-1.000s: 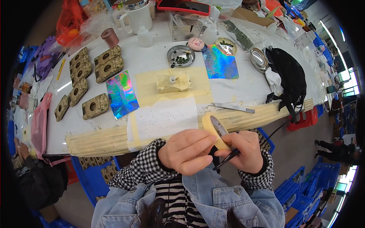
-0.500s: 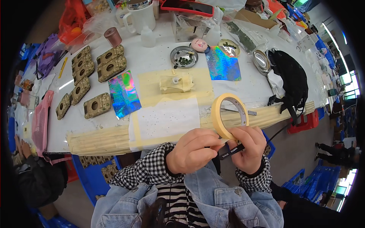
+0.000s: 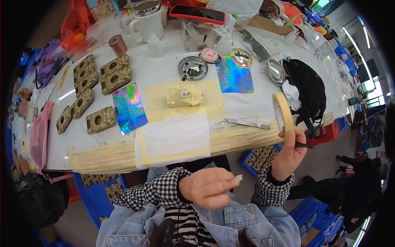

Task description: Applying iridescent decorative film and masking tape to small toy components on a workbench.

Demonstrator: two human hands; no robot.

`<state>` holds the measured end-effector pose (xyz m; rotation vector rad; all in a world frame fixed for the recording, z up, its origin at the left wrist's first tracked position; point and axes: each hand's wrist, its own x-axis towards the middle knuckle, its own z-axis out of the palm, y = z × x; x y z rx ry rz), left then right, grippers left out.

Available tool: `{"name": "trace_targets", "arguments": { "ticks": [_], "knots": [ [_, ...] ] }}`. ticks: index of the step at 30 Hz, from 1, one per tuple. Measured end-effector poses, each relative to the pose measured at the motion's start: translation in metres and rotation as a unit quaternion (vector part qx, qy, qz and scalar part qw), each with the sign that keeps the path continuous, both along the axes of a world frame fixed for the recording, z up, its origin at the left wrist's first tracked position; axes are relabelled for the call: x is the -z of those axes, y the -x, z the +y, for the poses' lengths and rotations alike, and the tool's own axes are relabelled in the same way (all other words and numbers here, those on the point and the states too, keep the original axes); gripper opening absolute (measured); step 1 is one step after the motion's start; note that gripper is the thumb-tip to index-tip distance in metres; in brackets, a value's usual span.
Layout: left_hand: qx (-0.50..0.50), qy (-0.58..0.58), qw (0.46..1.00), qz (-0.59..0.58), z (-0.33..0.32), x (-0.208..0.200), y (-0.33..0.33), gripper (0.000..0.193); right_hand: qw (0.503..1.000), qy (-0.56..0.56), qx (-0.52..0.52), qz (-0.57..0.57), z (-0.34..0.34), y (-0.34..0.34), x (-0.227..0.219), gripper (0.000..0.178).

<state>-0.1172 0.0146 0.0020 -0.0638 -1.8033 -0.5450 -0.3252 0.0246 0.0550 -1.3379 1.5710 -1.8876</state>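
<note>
My right hand is raised at the right of the table's front edge, its fingers closed on a roll of masking tape turned nearly edge-on. A short dark object sticks out beside those fingers; its kind is unclear. My left hand is below the table edge, pinching a small pale piece of tape between its fingertips. Metal tweezers lie on the table near the roll. Beyond my hands, a tape-wrapped block sits on a taped patch behind a white paper sheet dotted with specks.
Several camouflage-patterned cases with round holes lie at the left, beside a holographic sheet. A round dish holds small dark green bits. At the right is a black mesh bag. Blue crates stand below.
My hands have moved apart. The right hand has carried the tape roll to the right and turned it edge-on, while the left holds a small separate piece. The tweezers are now uncovered.
</note>
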Motion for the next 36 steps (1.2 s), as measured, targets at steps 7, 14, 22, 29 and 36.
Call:
{"name": "trace_targets", "arguments": {
  "ticks": [7, 14, 22, 29, 36],
  "knots": [
    [0.074, -0.571, 0.806, 0.138, -0.006, -0.007, -0.004, 0.049, 0.853, -0.085, 0.073, 0.510, -0.047, 0.061, 0.012, 0.012],
    [0.102, -0.633, 0.753, 0.147, -0.008, -0.013, -0.023, 0.045, 0.885, -0.059, 0.037, 0.461, -0.051, 0.042, 0.013, 0.018],
    [0.080, -0.610, 0.776, 0.138, -0.001, -0.018, -0.031, 0.046, 0.923, -0.159, -0.298, 0.183, -0.015, -0.063, -0.021, 0.018],
    [-0.040, -0.519, 0.850, 0.078, 0.007, -0.028, -0.056, 0.048, 0.895, 0.019, -0.291, 0.338, -0.017, -0.086, -0.033, 0.012],
    [0.088, -0.646, 0.751, 0.100, 0.002, -0.040, -0.079, 0.052, 0.818, 0.027, -0.325, 0.474, -0.021, -0.090, -0.055, 0.021]
  ]
}}
